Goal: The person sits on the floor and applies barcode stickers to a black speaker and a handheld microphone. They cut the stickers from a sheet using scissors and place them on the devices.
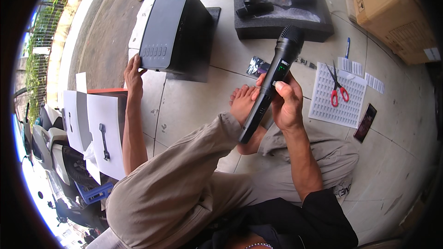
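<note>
My right hand [290, 106] is wrapped round a black wireless microphone [272, 80], tilted with its mesh head away from me. A small green display glows on its body, and my thumb rests on the handle just below it. At the left, my left hand [134, 71] grips the near lower corner of a black box-shaped speaker [194, 37]. A row of buttons [153, 50] runs along the speaker's front panel. Beyond the microphone lies a black foam tray [286, 30] with a second dark microphone [254, 9] and clear plastic wrapping [295, 14].
Red-handled scissors [339, 90] lie on a sticker sheet [318, 106], near a blue pen [347, 48] and a phone [365, 122]. A cardboard box [394, 14] stands far right. White printed cardboard [104, 115] is beside my left forearm, with motorbikes [55, 143] beyond.
</note>
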Demonstrator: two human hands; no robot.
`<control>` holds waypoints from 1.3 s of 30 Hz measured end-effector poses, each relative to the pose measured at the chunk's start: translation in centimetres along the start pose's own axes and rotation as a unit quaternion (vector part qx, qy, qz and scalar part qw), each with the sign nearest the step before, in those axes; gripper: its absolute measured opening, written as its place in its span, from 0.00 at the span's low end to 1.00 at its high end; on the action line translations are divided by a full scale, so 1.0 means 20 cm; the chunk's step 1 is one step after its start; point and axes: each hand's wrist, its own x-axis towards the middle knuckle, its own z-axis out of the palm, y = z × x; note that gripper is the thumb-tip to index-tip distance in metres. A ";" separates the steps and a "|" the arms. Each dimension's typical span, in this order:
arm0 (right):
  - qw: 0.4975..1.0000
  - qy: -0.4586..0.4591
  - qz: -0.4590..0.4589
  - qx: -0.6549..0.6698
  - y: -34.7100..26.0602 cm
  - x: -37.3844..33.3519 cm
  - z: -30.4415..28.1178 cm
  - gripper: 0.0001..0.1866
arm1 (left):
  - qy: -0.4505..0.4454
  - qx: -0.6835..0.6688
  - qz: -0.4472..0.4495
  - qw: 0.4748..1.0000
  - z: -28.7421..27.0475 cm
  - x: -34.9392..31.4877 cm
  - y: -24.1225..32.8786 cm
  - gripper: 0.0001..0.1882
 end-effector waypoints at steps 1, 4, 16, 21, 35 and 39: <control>1.000 0.000 0.000 -0.002 0.00 0.00 0.00 0.24 | -0.004 -0.001 0.003 1.000 0.00 0.00 0.00 0.28; 1.000 -0.001 0.002 -0.004 0.01 0.01 0.00 0.24 | -0.006 0.001 0.012 1.000 0.00 0.00 0.00 0.28; 0.987 0.143 0.002 -0.071 -0.13 0.49 -0.22 0.16 | -0.004 -0.021 0.015 1.000 0.02 -0.01 0.00 0.28; 0.958 0.230 -0.007 -0.172 -0.19 0.90 -0.48 0.16 | 0.002 -0.022 0.028 0.999 0.04 -0.02 -0.01 0.29; 0.876 0.058 0.021 -0.479 0.19 0.93 0.40 0.45 | 0.076 -0.063 0.075 0.992 0.15 -0.08 0.03 0.18; 0.898 0.004 0.097 -0.430 0.56 0.95 0.68 0.38 | 0.092 -0.029 0.112 0.989 0.17 -0.13 0.07 0.16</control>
